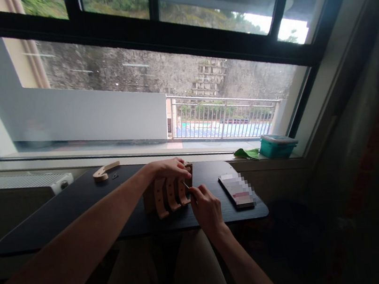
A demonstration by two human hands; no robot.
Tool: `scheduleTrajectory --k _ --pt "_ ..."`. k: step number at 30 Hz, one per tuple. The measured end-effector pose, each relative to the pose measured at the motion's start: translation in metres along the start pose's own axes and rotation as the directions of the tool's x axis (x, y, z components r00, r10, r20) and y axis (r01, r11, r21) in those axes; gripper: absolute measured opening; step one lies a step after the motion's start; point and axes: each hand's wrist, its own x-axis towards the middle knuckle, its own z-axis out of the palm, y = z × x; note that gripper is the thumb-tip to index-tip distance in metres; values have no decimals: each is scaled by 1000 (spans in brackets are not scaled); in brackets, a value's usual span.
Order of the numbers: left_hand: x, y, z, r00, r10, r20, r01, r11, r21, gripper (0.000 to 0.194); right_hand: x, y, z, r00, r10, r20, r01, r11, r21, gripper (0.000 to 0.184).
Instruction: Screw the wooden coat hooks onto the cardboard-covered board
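On the dark table stands a brown wooden rack (149,201) with several curved wooden hooks (161,199) on its near face, each showing dark holes. My left hand (171,168) reaches over its top right end and grips it, fingers bent down over the edge. Pinched in my right hand (207,207) is a thin metal tool (185,185), its tip pointing at the rightmost hook. Its handle is hidden in my fingers, so the exact kind cannot be made out. A loose curved wooden hook (101,175) lies farther back on the left.
A few small metal pieces (115,176) lie beside the loose hook on the black table (74,204). A phone (237,192) rests to the right. On the windowsill are a teal box (277,146) and a green cloth-like piece (246,153). A radiator (21,183) is at left.
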Motion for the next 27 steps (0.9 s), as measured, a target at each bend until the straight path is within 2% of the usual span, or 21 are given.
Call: scheduleTrajectory --k 6,10,13,19,23,27 --pt "4 -5 1 1000 8 1 -8 1000 1 50 0 2 6 989 146 28 -149 970 190 23" --pt "4 -6 1 1000 3 -9 -3 1000 -8 51 1 0 5 979 200 38 -203 952 229 24" --pt "3 -5 1 1000 7 -13 -8 1000 -9 51 2 -3 -1 988 146 57 -153 979 137 24" --pt "0 -1 0 1000 1 -19 -2 1000 -12 48 7 -4 -11 993 -45 108 62 985 -160 17" --pt "0 -1 0 1000 10 -15 -10 1000 0 48 8 -2 -11 989 -77 128 99 980 -174 16" --pt "0 0 1 1000 12 -17 -12 1000 -6 47 6 -3 -10 990 -13 140 25 996 -85 18"
